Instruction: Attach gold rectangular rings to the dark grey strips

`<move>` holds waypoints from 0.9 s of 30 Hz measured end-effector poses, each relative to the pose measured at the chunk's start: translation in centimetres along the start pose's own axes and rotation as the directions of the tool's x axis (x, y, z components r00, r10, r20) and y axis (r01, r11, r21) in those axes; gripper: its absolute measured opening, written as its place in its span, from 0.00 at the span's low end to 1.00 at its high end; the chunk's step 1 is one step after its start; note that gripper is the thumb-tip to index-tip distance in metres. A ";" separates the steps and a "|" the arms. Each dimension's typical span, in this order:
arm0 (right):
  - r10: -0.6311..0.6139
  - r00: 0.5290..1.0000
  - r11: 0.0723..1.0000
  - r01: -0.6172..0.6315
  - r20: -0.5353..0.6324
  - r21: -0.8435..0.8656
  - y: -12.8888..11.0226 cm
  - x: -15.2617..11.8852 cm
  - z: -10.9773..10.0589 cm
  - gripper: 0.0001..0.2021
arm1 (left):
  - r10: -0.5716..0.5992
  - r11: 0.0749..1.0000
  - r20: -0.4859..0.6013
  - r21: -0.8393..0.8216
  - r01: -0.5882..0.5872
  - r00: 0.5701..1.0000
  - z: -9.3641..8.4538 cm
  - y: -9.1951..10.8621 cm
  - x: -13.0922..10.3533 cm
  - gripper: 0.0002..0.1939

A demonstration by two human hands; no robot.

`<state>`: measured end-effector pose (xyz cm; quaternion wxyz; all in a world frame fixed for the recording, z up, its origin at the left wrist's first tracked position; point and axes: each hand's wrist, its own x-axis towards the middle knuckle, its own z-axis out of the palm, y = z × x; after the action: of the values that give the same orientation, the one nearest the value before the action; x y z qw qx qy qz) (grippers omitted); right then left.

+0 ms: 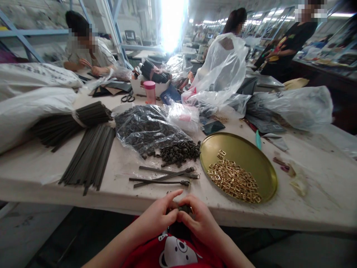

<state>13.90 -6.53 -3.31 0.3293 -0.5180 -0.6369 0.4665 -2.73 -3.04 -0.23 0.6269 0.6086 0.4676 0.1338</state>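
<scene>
At the table's front edge, close to my body, my left hand [164, 210] and my right hand [199, 214] meet, fingers bent and pinching. Between them is a dark strap [184, 209], mostly covered by the fingers, so its ends cannot be made out. Just beyond lie three dark straps with buckles [164, 178], two of them crossing. To the right, a round gold tray [245, 149] carries a heap of gold buckles [234, 181]. A pile of small dark strap loops [180, 152] spills from a clear plastic bag [147, 126].
Bundles of plain dark strips [86, 160] lie on the left beside white sacks [36, 104]. Farther back are scissors [127, 97], a pink-lidded jar [150, 93], a phone [213, 127] and plastic bags [220, 70]. Other people work across the table.
</scene>
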 end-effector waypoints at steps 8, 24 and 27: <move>0.051 0.998 0.967 -0.055 0.019 0.250 0.4 -0.5 0.6 0.03 | 0.044 0.983 0.014 -0.176 -0.040 0.999 0.9 0.0 -0.7 0.32; -0.177 0.964 0.931 0.229 0.197 -0.283 -2.0 0.2 -0.5 0.09 | 0.059 0.996 -0.033 -0.062 -0.060 0.998 0.7 0.2 -1.6 0.36; -0.168 0.969 0.923 0.219 0.180 -0.317 -1.9 0.2 -0.2 0.10 | 0.069 0.985 -0.035 -0.155 -0.074 0.997 0.7 -0.3 -1.3 0.36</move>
<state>13.36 -6.31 -1.48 0.2325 -0.4644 -0.7779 0.3539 -3.03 -4.46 -0.08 0.6606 0.5719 0.4428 0.2013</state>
